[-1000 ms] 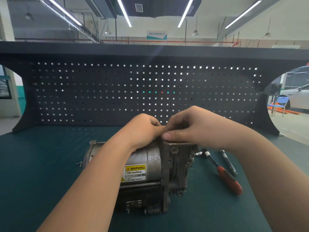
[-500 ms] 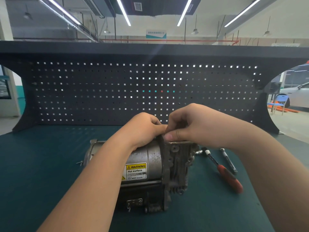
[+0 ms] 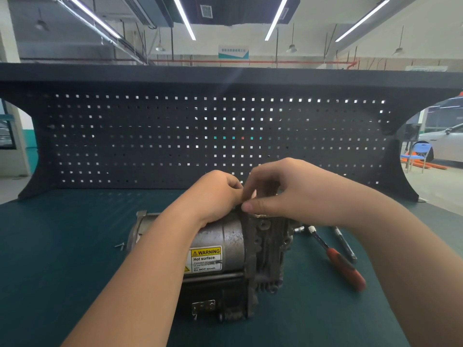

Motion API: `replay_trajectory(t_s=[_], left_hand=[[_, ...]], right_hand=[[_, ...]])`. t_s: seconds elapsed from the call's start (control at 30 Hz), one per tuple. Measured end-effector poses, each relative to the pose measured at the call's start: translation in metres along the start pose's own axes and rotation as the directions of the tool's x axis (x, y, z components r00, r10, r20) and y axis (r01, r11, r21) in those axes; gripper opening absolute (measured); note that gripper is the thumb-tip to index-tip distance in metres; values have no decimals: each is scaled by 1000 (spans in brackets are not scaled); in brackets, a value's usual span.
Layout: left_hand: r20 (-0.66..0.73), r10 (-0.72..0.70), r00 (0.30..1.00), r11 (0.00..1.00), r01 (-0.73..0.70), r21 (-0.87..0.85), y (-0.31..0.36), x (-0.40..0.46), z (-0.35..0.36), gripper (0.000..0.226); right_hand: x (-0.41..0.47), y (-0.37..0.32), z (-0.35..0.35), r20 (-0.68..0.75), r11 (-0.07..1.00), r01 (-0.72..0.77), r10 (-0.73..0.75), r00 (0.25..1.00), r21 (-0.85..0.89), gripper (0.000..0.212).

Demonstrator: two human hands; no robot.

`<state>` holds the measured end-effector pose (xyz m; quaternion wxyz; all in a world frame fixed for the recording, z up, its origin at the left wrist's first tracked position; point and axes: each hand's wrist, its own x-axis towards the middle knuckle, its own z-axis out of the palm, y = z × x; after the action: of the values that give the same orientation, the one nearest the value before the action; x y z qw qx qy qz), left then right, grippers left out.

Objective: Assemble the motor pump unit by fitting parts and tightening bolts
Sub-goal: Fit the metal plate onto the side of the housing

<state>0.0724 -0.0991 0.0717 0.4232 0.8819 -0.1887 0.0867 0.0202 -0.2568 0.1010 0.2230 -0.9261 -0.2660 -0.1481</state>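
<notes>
**benchrat:** Both hands are bunched together on top of the unit. Right hand [image 3: 295, 191] has its thumb and fingers pinched narrow over the top edge of the rough grey cast pump housing [image 3: 269, 249], and the left hand [image 3: 215, 194] is curled shut right against it, knuckles touching the right thumb. Whatever they're pinching is hidden under the fingers, so can't tell if it's a bolt or some small fitting, or whether the left is holding anything beyond steadying the body.

**torque_tom:** So how far along would you say?

**benchrat:** Looks midway-ish to me. Housing is already sitting against the end of the scuffed silver cylindrical motor body with the yellow warning label [image 3: 220, 244], lying on its side on the dark teal bench mat [image 3: 62, 271]. But the red-handled ratchet wrench [image 3: 335, 259] is lying untouched on the mat to the right, with a slim dark metal bar tool [image 3: 345, 244] just beside it. So my guess is hand-starting a fastener, with the real tightening left to do.

**torque_tom:** Any loose hardware?

**benchrat:** A couple of small screws [image 3: 120, 245] on the mat near the left end of the motor, well apart from the hands. Those probably go in later.

**torque_tom:** And the work relative to the grip?

**benchrat:** Directly under it. The pinch sits at the seam where housing meets motor, top side, and the ratchet is near the person's right forearm, an easy reach.
</notes>
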Motion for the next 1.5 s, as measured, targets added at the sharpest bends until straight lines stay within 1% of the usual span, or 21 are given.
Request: replay_trajectory(t_s=[0.13, 0.23, 0.3, 0.4, 0.5, 0.53, 0.6, 0.63, 0.77, 0.87, 0.93, 1.07, 1.1, 1.27, 1.43, 1.5], left_hand=[[-22, -7, 1000, 1000, 7, 13, -2, 0, 0, 26], [-27, 1, 1000, 1000, -1, 6, -2, 1, 0, 26], [-25, 12, 1000, 1000, -12, 0, -2, 1, 1, 27], [-10, 11, 1000, 1000, -11, -15, -1, 0, 0, 24], [-4, 13, 1000, 1000, -13, -23, -1, 0, 0, 19], [-9, 14, 1000, 1000, -14, -15, -1, 0, 0, 17], [-23, 16, 1000, 1000, -16, 5, -2, 1, 0, 17], [-28, 15, 1000, 1000, -14, 11, -2, 1, 0, 20], [-30, 20, 999, 1000, -20, 11, -2, 0, 1, 23], [-30, 11, 999, 1000, -11, -4, -1, -1, 1, 23], [-33, -3, 999, 1000, 3, 1, 0, -1, 1, 22], [-39, 5, 999, 1000, -5, 4, -2, 0, 1, 24], [-38, 9, 999, 1000, -8, 1, -3, 1, 1, 24], [-32, 21, 999, 1000, -21, -7, -5, 2, 0, 22], [-28, 23, 999, 1000, -23, 10, -4, 2, 1, 24], [-31, 12, 999, 1000, -11, 20, -4, 2, 1, 25]], right_hand=[[2, 1, 3, -38, 1000, -13, 12, 999, -27, 26], [4, 0, 8, -79, 998, -23, 18, 997, -58, 39], [5, 0, 11, -87, 998, -20, 14, 996, -65, 43], [4, -1, 9, -74, 997, -29, 23, 997, -72, 39], [1, -1, 1, 1, 1000, -22, 22, 1000, 9, 38], [0, 0, -1, 30, 1000, -13, 13, 999, 18, 32], [-1, 1, -4, 55, 1000, 1, -2, 998, 13, 8], [-1, 1, -4, 43, 1000, 6, -7, 999, 10, 6], [4, 3, 3, -39, 999, -30, 29, 999, -24, 23], [5, 2, 7, -59, 998, -39, 36, 998, -48, 31], [5, 2, 6, -46, 998, -51, 49, 998, -46, 28], [2, 1, 1, 18, 1000, -23, 23, 1000, -5, 12], [1, 0, -1, 31, 1000, -11, 11, 999, 8, 11], [-3, 0, -7, 76, 998, 18, -23, 997, 60, 20], [0, 1, -5, 27, 999, -8, 6, 1000, 54, 13], [2, 1, -2, 11, 998, -35, 34, 999, 45, 18]])
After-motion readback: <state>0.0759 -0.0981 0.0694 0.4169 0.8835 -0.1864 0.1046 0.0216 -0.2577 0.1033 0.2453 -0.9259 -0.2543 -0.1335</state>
